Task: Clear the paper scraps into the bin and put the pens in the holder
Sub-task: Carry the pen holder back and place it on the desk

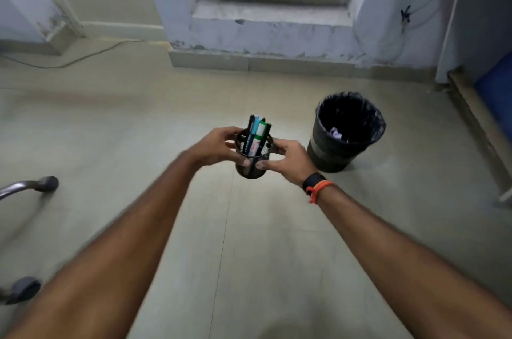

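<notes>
One black bin (342, 144) stands on the floor (249, 255), right of the hands, w/ one crumpled paper scrap (336, 133) visible inside. One mesh holder (250, 167) held in the air between left hand (214, 149) & right hand (291, 161), both grips closed round it. Approx. four pens (256, 133) stand upright inside; exact count blurred.

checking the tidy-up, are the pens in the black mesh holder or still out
In. Several pens stand in the black mesh holder, tips above its rim, held between the left hand and right hand. No loose pens show on the floor.
</notes>
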The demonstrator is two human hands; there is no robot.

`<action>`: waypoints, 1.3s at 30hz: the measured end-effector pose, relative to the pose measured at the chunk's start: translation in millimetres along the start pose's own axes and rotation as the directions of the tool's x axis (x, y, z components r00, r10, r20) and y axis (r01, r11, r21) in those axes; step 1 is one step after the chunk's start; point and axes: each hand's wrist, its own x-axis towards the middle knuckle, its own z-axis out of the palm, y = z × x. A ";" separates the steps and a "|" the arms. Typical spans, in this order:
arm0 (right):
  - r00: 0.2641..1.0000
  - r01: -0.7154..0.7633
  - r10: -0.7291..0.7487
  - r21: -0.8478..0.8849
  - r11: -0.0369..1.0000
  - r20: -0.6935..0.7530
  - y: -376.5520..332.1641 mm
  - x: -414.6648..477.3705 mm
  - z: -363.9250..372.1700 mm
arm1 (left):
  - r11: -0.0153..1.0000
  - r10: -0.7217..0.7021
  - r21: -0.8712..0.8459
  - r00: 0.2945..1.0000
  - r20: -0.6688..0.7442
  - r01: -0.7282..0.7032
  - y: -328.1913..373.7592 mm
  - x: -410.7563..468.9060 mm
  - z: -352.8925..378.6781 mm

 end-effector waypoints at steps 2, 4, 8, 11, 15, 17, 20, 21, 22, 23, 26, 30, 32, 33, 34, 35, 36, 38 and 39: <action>1.000 0.005 -0.005 0.014 1.000 0.002 -56.9 1.4 -2.6 | 1.000 0.018 -0.002 0.999 -0.039 -0.018 38.3 -33.2 -36.4; 1.000 0.009 -0.008 0.062 0.998 -0.013 -95.3 -7.2 -3.3 | 0.998 0.032 -0.044 0.996 -0.083 -0.036 66.0 -62.5 -51.2; 0.999 -0.018 0.029 0.226 0.974 -0.045 -192.3 -40.1 -15.5 | 0.977 0.036 -0.200 0.979 -0.200 -0.077 135.7 -135.1 -72.8; 0.998 -0.039 0.050 0.293 0.955 -0.032 -265.9 -75.5 -29.9 | 0.956 0.027 -0.276 0.970 -0.242 -0.095 184.7 -192.5 -81.5; 0.996 -0.090 0.091 0.268 0.959 0.005 -353.8 -136.0 -65.5 | 0.946 0.000 -0.315 0.973 -0.230 -0.074 249.4 -272.6 -87.2; 0.992 -0.123 0.116 0.223 0.967 0.043 -395.7 -168.9 -89.8 | 0.943 -0.023 -0.329 0.975 -0.219 -0.052 285.9 -310.3 -87.6; 0.987 -0.153 0.142 0.194 0.969 0.071 -450.3 -214.5 -127.2 | 0.941 -0.059 -0.337 0.973 -0.222 -0.020 338.5 -358.5 -85.0; 0.986 -0.161 0.151 0.185 0.970 0.066 -465.0 -226.7 -138.7 | 0.942 -0.074 -0.336 0.971 -0.226 -0.006 354.2 -369.8 -84.7; 0.986 -0.167 0.160 0.182 0.969 0.053 -478.2 -238.8 -149.4 | 0.945 -0.080 -0.328 0.970 -0.229 0.001 369.0 -379.1 -83.5; 0.986 -0.166 0.164 0.178 0.970 0.028 -488.7 -248.6 -159.3 | 0.950 -0.070 -0.311 0.971 -0.229 -0.005 383.2 -384.8 -82.9; 0.984 -0.146 0.162 0.196 0.970 -0.068 -510.0 -267.7 -185.8 | 0.967 0.006 -0.248 0.977 -0.214 -0.060 420.4 -385.4 -83.0; 0.960 -0.111 0.159 0.211 0.971 -0.228 -517.6 -278.5 -220.2 | 0.981 0.119 -0.133 0.980 -0.157 -0.140 460.2 -357.6 -79.6; 0.940 -0.111 0.170 0.205 0.972 -0.295 -516.0 -279.3 -238.5 | 0.981 0.159 -0.094 0.979 -0.127 -0.172 479.2 -337.4 -73.6; 0.929 -0.113 0.176 0.203 0.973 -0.327 -513.7 -278.6 -248.5 | 0.979 0.180 -0.075 0.978 -0.104 -0.188 489.5 -325.4 -68.5; 0.918 -0.112 0.180 0.206 0.972 -0.354 -511.1 -277.2 -259.5 | 0.978 0.198 -0.056 0.977 -0.078 -0.203 500.2 -311.9 -62.1; 0.908 -0.111 0.184 0.207 0.972 -0.378 -507.4 -274.7 -270.5 | 0.975 0.218 -0.035 0.975 -0.050 -0.219 511.0 -297.6 -54.3; 0.898 -0.107 0.184 0.207 0.972 -0.400 -502.9 -271.9 -281.6 | 0.971 0.240 -0.006 0.971 -0.022 -0.240 521.8 -283.1 -45.5; 0.877 -0.102 0.190 0.216 0.971 -0.441 -489.9 -264.2 -304.3 | 0.958 0.278 0.056 0.959 0.046 -0.280 541.7 -251.9 -25.6; 0.867 -0.102 0.196 0.223 0.970 -0.458 -481.5 -259.5 -317.4 | 0.953 0.289 0.076 0.954 0.079 -0.295 550.6 -234.1 -14.0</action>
